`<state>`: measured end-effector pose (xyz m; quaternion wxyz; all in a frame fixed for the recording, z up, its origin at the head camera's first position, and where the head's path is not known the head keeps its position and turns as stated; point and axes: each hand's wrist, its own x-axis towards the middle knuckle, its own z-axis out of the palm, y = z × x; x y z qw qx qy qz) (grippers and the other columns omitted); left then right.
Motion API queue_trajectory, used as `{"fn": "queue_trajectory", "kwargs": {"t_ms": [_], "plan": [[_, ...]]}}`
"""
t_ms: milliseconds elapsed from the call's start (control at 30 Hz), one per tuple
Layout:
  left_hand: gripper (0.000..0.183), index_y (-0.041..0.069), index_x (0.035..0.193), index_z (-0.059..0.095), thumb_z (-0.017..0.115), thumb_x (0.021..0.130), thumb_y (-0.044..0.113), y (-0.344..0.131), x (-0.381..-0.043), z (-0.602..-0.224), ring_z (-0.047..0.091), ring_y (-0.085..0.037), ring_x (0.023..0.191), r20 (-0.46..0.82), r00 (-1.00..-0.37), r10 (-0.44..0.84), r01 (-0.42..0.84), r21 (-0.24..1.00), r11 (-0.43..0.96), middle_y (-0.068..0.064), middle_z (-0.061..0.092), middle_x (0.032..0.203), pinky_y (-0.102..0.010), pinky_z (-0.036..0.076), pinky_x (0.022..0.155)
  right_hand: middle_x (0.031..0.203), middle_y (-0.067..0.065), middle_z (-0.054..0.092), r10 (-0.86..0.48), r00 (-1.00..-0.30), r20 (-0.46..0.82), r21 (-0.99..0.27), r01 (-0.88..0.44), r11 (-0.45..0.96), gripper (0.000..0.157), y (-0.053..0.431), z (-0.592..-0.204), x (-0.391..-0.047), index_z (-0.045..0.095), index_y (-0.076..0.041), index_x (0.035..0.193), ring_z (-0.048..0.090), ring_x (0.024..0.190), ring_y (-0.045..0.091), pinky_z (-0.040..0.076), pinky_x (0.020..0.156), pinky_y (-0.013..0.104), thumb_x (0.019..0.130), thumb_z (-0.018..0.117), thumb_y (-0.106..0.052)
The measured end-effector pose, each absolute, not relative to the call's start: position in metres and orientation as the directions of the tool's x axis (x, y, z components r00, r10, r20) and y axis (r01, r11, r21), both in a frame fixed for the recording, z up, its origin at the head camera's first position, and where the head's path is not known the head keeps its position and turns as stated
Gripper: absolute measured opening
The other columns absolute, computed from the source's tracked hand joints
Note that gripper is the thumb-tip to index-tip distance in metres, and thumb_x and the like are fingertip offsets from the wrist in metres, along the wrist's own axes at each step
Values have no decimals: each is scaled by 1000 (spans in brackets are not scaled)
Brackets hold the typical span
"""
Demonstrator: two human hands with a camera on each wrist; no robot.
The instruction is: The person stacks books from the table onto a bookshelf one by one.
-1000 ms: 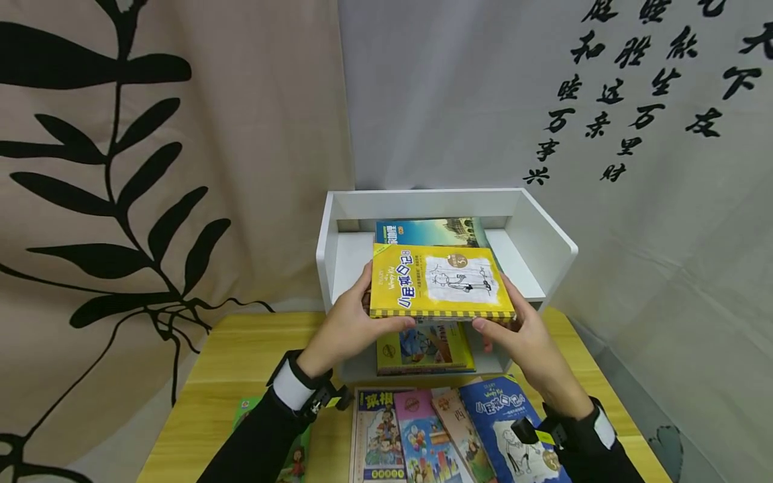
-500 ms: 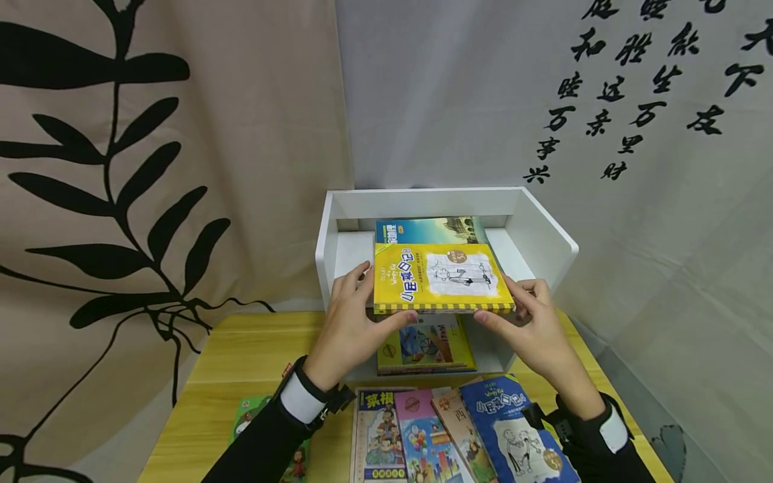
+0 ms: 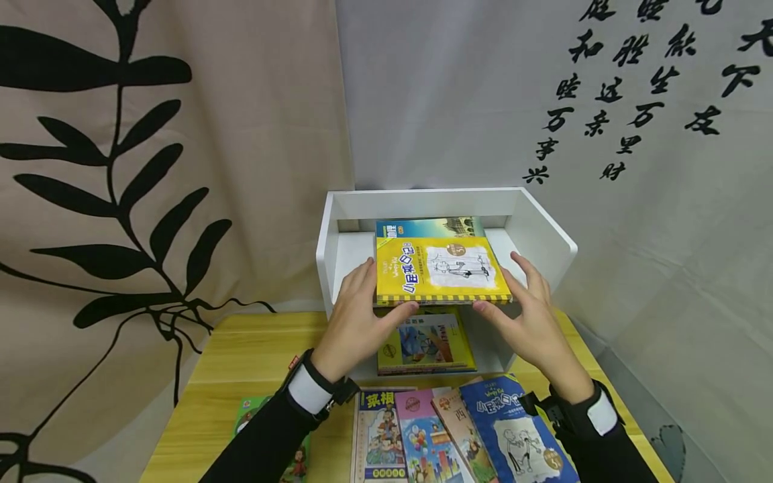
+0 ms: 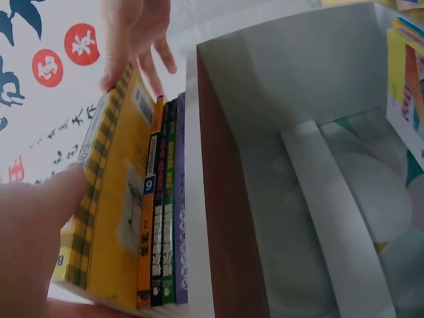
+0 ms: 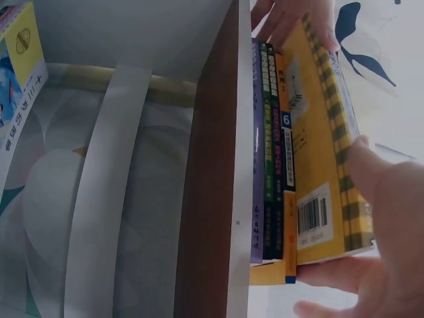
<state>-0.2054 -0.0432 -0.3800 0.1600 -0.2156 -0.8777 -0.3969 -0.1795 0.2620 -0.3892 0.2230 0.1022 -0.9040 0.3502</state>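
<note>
A yellow comic book (image 3: 417,290) lies on top of a pile in the white shelf's (image 3: 546,248) upper level. Under it a blue-covered book (image 3: 413,229) sticks out at the back, and the wrist views show several more spines (image 5: 271,159). My left hand (image 3: 355,318) is at the book's near left corner, thumb on the spine and fingers straight along the side. At the near right corner, my right hand (image 3: 534,325) touches the spine with its thumb, fingers spread and the index apart from the cover. Beyond the pile's front, part of the yellow back cover (image 4: 126,172) shows.
The lower level holds another yellow book (image 3: 425,342). On the wooden table (image 3: 241,349) in front lie a comic (image 3: 380,436), a pink book (image 3: 425,436), a tan book (image 3: 461,433) and a blue book (image 3: 513,422). A green book (image 3: 300,463) is half hidden by my left sleeve.
The yellow comic book has slid a little back and lower over the pile. My hands have followed it, and their fingers have straightened, with the right index coming away from the book.
</note>
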Motion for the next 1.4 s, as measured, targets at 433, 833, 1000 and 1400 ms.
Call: {"fn": "queue_trajectory", "kwargs": {"t_ms": [433, 833, 1000, 1400], "plan": [[79, 15, 154, 51, 66, 94, 64, -38, -226, -383, 35, -35, 154, 498, -841, 212, 518, 625, 584, -11, 46, 165, -65, 31, 122, 177, 15, 18, -13, -892, 452, -587, -309, 749, 82, 260, -385, -202, 45, -7, 161, 15, 158, 48, 23, 110, 86, 96, 73, -49], [67, 19, 147, 57, 69, 95, 59, -35, -242, -384, 46, -32, 144, 517, -836, 182, 517, 631, 579, -6, 58, 152, -59, 38, 116, 174, 19, 25, 17, -886, 463, -577, -287, 764, 83, 258, -383, -220, 51, -4, 156, 20, 157, 48, 26, 113, 82, 95, 72, -55], [71, 16, 149, 56, 68, 95, 61, -35, -243, -382, 48, -33, 142, 511, -841, 176, 503, 620, 602, -9, 59, 153, -57, 41, 115, 174, 19, 25, 27, -881, 473, -580, -289, 762, 83, 256, -385, -224, 50, -3, 156, 21, 157, 49, 27, 113, 81, 95, 71, -54], [70, 16, 147, 58, 67, 95, 61, -35, -249, -381, 50, -33, 140, 506, -842, 185, 501, 606, 618, -9, 64, 147, -58, 41, 115, 172, 22, 26, 33, -877, 479, -573, -283, 769, 83, 255, -387, -230, 50, 1, 155, 20, 157, 49, 27, 115, 80, 96, 71, -53]]}}
